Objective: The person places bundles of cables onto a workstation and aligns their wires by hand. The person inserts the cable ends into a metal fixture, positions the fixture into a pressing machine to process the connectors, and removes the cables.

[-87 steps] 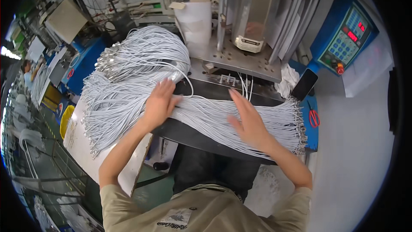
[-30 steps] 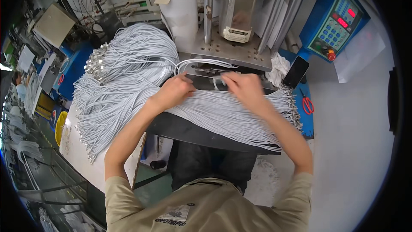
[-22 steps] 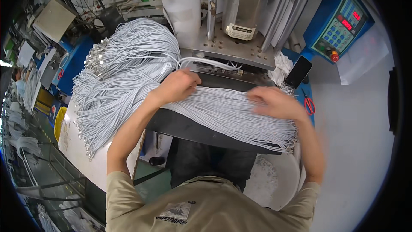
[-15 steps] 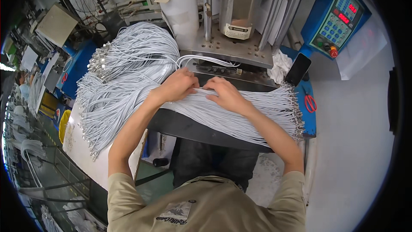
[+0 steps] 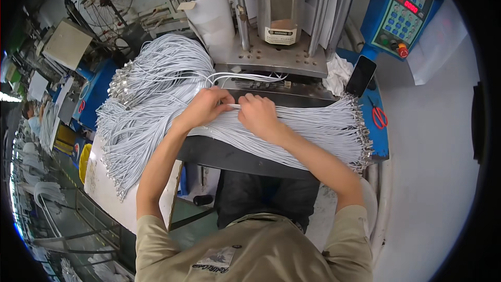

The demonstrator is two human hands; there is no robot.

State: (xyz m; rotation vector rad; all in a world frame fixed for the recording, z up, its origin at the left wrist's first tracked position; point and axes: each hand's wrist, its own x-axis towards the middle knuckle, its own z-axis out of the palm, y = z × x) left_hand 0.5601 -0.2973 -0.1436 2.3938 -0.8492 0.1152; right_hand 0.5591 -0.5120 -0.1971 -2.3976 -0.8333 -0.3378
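Observation:
Both hands are close together above a wide bundle of thin white cables (image 5: 308, 117) lying across the bench front. My left hand (image 5: 206, 107) pinches a short stretch of white cable between thumb and fingers. Just right of it, my right hand (image 5: 259, 117) is curled closed on the same stretch, its fingertips partly hidden. Metal end fittings (image 5: 361, 138) line the bundle's right end. Behind my hands, a few white cables (image 5: 248, 77) run into the dark slot of a press, over a metal mould (image 5: 263, 84).
A big looped heap of white cables (image 5: 172, 60) lies to the left. The press's steel plate (image 5: 276, 61) overhangs the back. At the right are a crumpled white cloth (image 5: 338, 74), a phone (image 5: 361, 75), red-handled scissors (image 5: 379, 117) and a blue control panel (image 5: 402, 13).
My right hand has gone from spread fingers to a closed grip. My left fingers have come together on a cable stretch. The whole view has shifted slightly.

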